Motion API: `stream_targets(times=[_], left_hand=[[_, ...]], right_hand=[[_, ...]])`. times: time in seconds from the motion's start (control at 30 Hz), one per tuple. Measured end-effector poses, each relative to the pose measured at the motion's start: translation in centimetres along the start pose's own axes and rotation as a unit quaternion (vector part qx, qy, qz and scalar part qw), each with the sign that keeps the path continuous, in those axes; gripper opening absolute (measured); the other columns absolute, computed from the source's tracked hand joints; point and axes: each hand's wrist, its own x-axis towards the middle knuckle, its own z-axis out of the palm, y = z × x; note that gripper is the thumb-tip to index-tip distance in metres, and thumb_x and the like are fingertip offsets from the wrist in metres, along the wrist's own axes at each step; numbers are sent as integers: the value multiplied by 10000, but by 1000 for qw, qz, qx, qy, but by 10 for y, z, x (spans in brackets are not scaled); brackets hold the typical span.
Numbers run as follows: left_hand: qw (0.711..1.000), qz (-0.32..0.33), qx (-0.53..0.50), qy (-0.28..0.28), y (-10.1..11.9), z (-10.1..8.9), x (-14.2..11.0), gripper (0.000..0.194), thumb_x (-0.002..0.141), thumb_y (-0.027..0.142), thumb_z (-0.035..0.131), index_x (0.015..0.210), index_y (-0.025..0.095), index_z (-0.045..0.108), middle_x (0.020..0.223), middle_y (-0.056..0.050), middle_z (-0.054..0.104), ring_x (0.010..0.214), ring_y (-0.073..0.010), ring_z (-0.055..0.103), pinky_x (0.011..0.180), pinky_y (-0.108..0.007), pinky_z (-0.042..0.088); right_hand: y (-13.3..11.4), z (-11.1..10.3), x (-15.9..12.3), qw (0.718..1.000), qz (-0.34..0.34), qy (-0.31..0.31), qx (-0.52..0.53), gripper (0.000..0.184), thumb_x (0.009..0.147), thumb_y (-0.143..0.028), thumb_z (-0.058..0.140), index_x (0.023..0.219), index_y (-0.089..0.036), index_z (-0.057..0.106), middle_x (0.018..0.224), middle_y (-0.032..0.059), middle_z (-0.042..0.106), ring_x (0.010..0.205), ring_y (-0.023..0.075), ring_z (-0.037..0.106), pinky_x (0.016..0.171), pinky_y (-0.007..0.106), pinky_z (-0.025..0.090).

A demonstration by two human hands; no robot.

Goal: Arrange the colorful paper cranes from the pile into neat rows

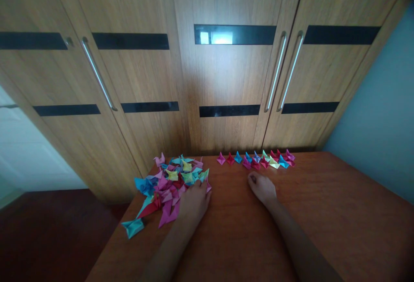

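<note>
A loose heap of folded paper cranes [166,195] in pink, blue, green, yellow and red lies on the left part of the table. My left hand [194,198] rests at the heap's right edge, fingers bent down among the cranes; what the fingertips pinch is hidden. A pink piece shows beside its fingers. Closed into a loose fist, my right hand [262,188] lies on the table with nothing visible in it. Just beyond it stand small folded paper cranes [255,161] in rows, with a single line at the left and a tighter cluster at the right.
The brown wooden table [233,234] backs up to a wooden wardrobe [226,131] with metal handles. One teal folded paper piece [133,227] sits apart near the table's left edge. A pale blue wall [375,118] rises at the right.
</note>
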Motion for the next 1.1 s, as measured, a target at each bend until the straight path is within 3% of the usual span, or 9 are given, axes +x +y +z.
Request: stream_targets(times=[0.17, 0.3, 0.37, 0.47, 0.53, 0.6, 0.7, 0.9, 1.1], left_hand=[[1000, 14, -6, -7, -2, 3, -2, 282, 874, 159, 378, 1048, 195, 597, 1002, -115, 610, 852, -238, 618, 672, -307, 460], [989, 43, -127, 60, -4, 2, -3, 259, 857, 141, 412, 1023, 212, 598, 1006, -75, 627, 890, -195, 610, 768, -291, 463], [973, 60, -203, 92, -2, 1, -1, 227, 832, 129, 443, 966, 213, 606, 972, -52, 641, 891, -178, 606, 807, -284, 458], [954, 76, -269, 106, 5, 0, 3, 196, 799, 114, 468, 872, 212, 620, 881, -25, 650, 822, -161, 607, 774, -272, 462], [947, 83, -294, 99, 11, 1, 5, 188, 797, 117, 472, 849, 209, 627, 855, -18, 649, 780, -152, 604, 739, -261, 465], [938, 90, -322, 95, 17, 4, 8, 182, 802, 128, 481, 865, 208, 632, 871, -19, 655, 793, -150, 606, 746, -260, 467], [917, 91, -379, 90, 25, 12, 14, 184, 794, 141, 508, 907, 207, 638, 918, -25, 668, 842, -155, 615, 782, -271, 476], [850, 20, -523, 54, 40, 36, 35, 164, 762, 144, 550, 900, 160, 636, 851, -45, 685, 789, -153, 651, 733, -264, 518], [840, 16, -539, 50, 58, 46, 48, 189, 754, 124, 538, 913, 160, 634, 844, -38, 685, 777, -148, 659, 730, -257, 523]], right_hand=[[3, 3, 3, 1000, 6, 3, 10, 223, 875, -348, 421, 901, -267, 627, 877, 17, 674, 817, 185, 621, 622, 238, 365], [1, 2, 3, 992, -17, 0, 122, 188, 839, -313, 471, 837, -233, 642, 790, 11, 657, 769, 166, 607, 655, 237, 402], [-6, -1, -1, 964, -68, -31, 255, 201, 828, -334, 487, 843, -204, 638, 754, 8, 639, 730, 152, 592, 646, 233, 422], [-21, -6, -11, 889, -131, -97, 427, 302, 794, -430, 547, 948, -183, 628, 751, 1, 620, 671, 132, 562, 601, 229, 429], [-31, -7, -17, 854, -153, -117, 483, 355, 750, -463, 612, 975, -188, 629, 784, 1, 623, 693, 124, 560, 637, 234, 435], [-36, -7, -21, 837, -170, -122, 507, 342, 720, -460, 655, 923, -184, 645, 809, 7, 631, 737, 128, 565, 698, 247, 439], [-35, -7, -21, 832, -173, -119, 513, 314, 707, -465, 670, 818, -171, 656, 764, 5, 626, 719, 130, 553, 696, 251, 429], [-20, -10, -16, 836, -139, -84, 524, 296, 751, -461, 622, 758, -167, 648, 653, -20, 550, 587, 96, 454, 539, 208, 346], [-7, -1, -6, 836, -76, -56, 541, 299, 729, -457, 617, 793, -165, 629, 616, -32, 505, 527, 84, 415, 484, 202, 304]])
